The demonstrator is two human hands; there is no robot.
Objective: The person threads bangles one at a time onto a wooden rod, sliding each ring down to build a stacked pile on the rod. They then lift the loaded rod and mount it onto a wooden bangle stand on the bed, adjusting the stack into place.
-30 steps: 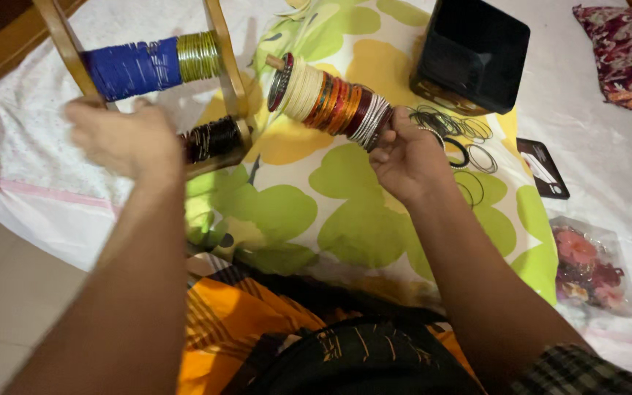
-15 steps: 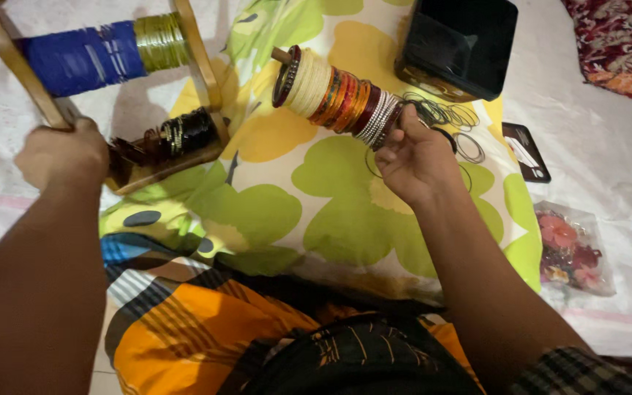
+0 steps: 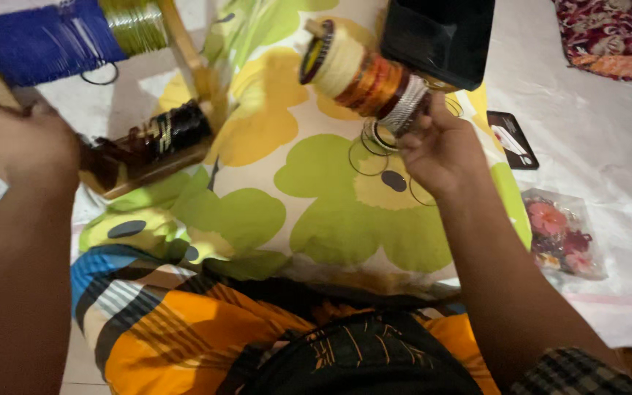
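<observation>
Left hand [image 3: 20, 143]: closed around the near post of the bangle stand [image 3: 177, 44], at the far left.
Stand rods: upper rod of bangles [image 3: 60, 40] set behind the lower rod [image 3: 151, 139].
Right hand [image 3: 440, 146]: placed at the near end of a bangle roll [image 3: 363, 77], right of the stand.
Loose bangles [image 3: 371, 146]: laid on the floral sheet [image 3: 316, 212], just left of the right hand.
Box [image 3: 440, 36]: behind the roll.
Packet [image 3: 561, 234]: on the bedsheet [image 3: 608, 132], far right.
</observation>
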